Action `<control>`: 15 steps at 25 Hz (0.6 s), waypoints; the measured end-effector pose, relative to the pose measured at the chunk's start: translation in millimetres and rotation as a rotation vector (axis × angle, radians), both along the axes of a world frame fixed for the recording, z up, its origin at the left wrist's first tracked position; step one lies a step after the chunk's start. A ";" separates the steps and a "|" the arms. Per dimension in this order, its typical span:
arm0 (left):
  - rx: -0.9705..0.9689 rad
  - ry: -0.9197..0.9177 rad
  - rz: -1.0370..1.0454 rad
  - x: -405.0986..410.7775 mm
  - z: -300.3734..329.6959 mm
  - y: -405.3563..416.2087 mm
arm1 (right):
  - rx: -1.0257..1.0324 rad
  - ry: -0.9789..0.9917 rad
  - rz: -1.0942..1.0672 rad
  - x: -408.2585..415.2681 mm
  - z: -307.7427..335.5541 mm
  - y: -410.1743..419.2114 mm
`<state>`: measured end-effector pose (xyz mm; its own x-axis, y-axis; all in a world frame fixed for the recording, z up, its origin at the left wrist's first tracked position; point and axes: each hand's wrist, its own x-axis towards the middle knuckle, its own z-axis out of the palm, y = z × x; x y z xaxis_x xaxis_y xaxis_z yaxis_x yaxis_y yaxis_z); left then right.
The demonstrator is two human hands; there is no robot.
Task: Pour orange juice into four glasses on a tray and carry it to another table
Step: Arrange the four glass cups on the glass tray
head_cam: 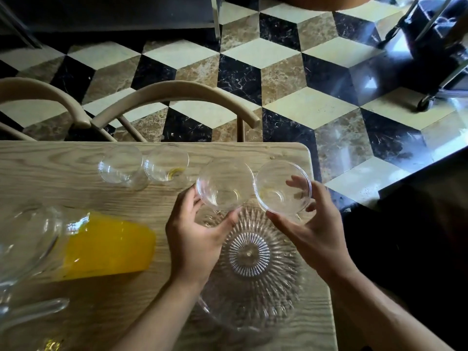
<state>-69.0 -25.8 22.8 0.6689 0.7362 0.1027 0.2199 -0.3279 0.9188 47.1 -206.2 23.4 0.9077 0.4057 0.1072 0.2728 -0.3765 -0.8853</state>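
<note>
A clear ribbed glass tray [249, 277] lies on the wooden table [76, 196] in front of me. My left hand [196, 231] is shut on an empty glass [224, 184], held just above the tray's far edge. My right hand [312, 224] is shut on a second empty glass [282, 187] beside it. Two more empty glasses [121, 164] [167, 163] stand on the table further left. A glass jug of orange juice [101, 245] stands at the left, its wide mouth [22, 239] toward me.
Two curved wooden chair backs [174, 93] [38, 91] stand beyond the table's far edge. The table's right edge [321, 224] runs close to my right hand. A wheeled dark cart [435, 46] stands on the patterned floor at the far right.
</note>
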 end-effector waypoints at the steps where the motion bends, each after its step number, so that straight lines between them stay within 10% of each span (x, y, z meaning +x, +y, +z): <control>1: -0.005 0.001 -0.007 -7.5 -4.0 -3.9 | -0.025 0.001 0.003 -8.7 -2.3 -5.1; 15: -0.127 -0.012 -0.058 -55.8 -30.2 -20.7 | -0.136 0.022 0.006 -49.8 -22.9 -37.7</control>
<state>-124.8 -46.4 -7.3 0.7100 0.7039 0.0197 0.1925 -0.2209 0.9561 -2.6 -243.9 0.5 0.9067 0.4208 0.0307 0.2563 -0.4915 -0.8323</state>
